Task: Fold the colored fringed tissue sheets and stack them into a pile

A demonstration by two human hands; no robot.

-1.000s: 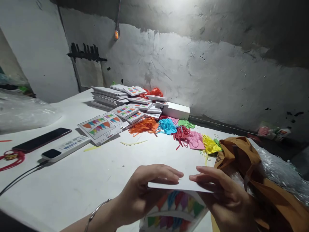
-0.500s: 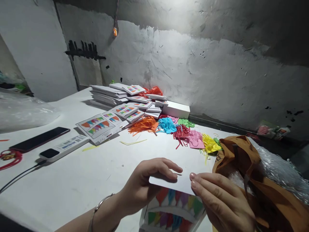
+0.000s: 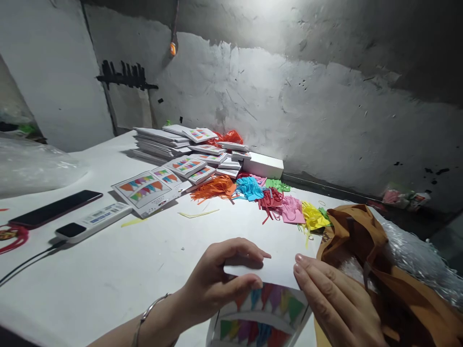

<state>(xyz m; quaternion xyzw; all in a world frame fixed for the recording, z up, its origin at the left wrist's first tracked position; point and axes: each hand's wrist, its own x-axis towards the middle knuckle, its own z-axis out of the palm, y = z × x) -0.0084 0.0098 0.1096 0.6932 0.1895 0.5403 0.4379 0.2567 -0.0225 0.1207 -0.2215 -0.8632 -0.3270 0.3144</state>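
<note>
A printed card with rows of colourful pennants is in front of me, its plain white flap folded along the top. My left hand, a bangle on its wrist, pinches the flap's left part, thumb over the printed face and fingers on the white top. At the right end, my right hand grips the card, its fingers close together along the white flap and its thumb hidden. The card's lower edge runs out of view.
Stacked cards stand at the back left, near a white box. Cut-fringe bundles in orange, blue and yellow lie across the table. A phone and a white cabled device are left; a brown bag is right.
My left thumb has come round onto the printed face from behind the card. My right fingers have slid slightly right along the flap.
</note>
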